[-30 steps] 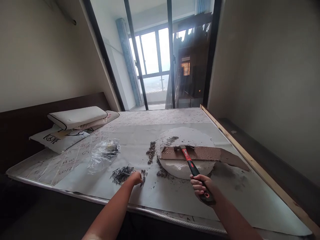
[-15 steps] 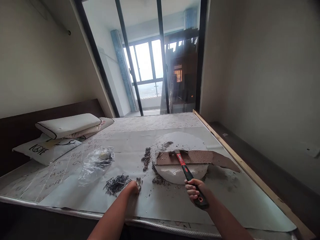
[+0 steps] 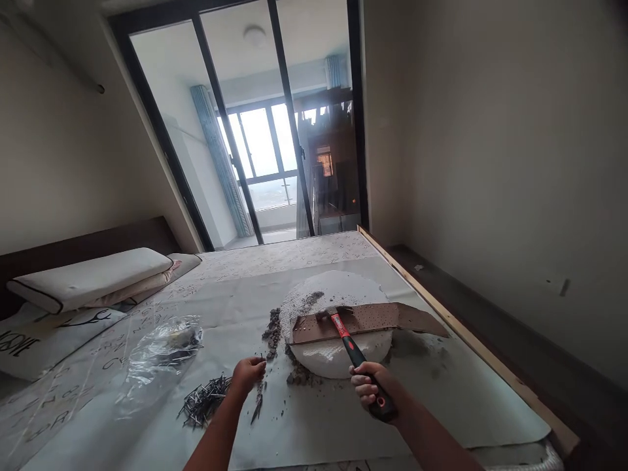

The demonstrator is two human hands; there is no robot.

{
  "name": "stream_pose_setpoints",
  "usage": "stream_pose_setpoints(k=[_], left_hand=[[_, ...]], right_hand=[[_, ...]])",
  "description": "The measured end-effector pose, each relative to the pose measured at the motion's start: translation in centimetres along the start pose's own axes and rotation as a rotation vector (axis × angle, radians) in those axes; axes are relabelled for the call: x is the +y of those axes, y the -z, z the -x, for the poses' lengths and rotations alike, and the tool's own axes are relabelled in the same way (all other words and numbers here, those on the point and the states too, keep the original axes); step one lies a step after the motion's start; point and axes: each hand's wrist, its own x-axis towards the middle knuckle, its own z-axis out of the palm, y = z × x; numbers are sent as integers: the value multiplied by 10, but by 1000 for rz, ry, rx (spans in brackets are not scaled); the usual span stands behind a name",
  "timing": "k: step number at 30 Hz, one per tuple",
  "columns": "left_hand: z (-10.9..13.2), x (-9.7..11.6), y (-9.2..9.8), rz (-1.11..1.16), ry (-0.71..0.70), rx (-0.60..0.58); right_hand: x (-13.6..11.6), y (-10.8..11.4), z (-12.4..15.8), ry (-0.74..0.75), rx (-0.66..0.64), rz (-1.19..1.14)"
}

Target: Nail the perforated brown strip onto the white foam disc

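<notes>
My right hand [image 3: 373, 387] is wrapped round the black and red handle of a claw hammer [image 3: 339, 325]. The hammer's head rests on a brown strip dotted with small marks [image 3: 377, 319], which lies across a round white slab [image 3: 318, 360]. My left hand [image 3: 249, 374] is raised just left of the slab, thumb and fingers pinched on what looks like a nail [image 3: 261, 356]. Beside its wrist spreads a heap of loose nails [image 3: 203, 399]. Below its fingers lie a few more nails [image 3: 257, 404] among grey crumbs.
Grey rubble [image 3: 271, 332] edges the slab on a pale sheet [image 3: 318, 432] covering the mattress. A clear plastic bag [image 3: 159, 356] lies at left, near pillows [image 3: 98, 278]. A wooden rail [image 3: 441, 311] borders the right side. Sliding glass doors [image 3: 245, 131] stand behind.
My left hand has lifted away from the small nails and crumbs, now pinching a nail. The hammer stays on the brown strip. The view has shifted to the right and tilted up.
</notes>
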Motion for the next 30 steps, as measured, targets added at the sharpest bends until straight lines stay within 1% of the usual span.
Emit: stream_pose_setpoints(k=[2, 3, 6, 8, 10, 13, 14, 16, 19, 21, 24, 26, 30], left_hand=[[1, 12, -17, 162, -28, -27], [1, 18, -26, 194, -55, -37], [2, 32, -54, 147, -189, -35], [0, 40, -70, 92, -284, -1], [-3, 47, -84, 70, -353, 52], [-12, 57, -100, 52, -439, 127], [-16, 60, -104, 42, -471, 140], [-23, 64, -113, 10, -533, 145], [-33, 65, -126, -48, -596, 124], [-38, 64, -133, -84, -610, 120], [-42, 60, -140, -136, -618, 122], [-43, 57, -143, -167, -621, 127], [-44, 55, -144, -217, -610, 142]], right_hand=[[-1, -3, 0, -2, 40, 46], [-1, -5, 0, -5, 63, 76], [4, -10, -3, -2, 145, 185], [10, -12, -6, 26, 202, 253], [15, -15, -6, 104, 265, 379], [15, -20, 0, 287, 384, 666], [14, -21, 3, 335, 425, 752], [11, -24, 10, 374, 477, 852], [8, -25, 18, 352, 484, 890], [8, -24, 20, 330, 485, 873], [7, -21, 21, 319, 547, 877], [7, -18, 21, 306, 574, 896], [7, -18, 22, 273, 585, 937]])
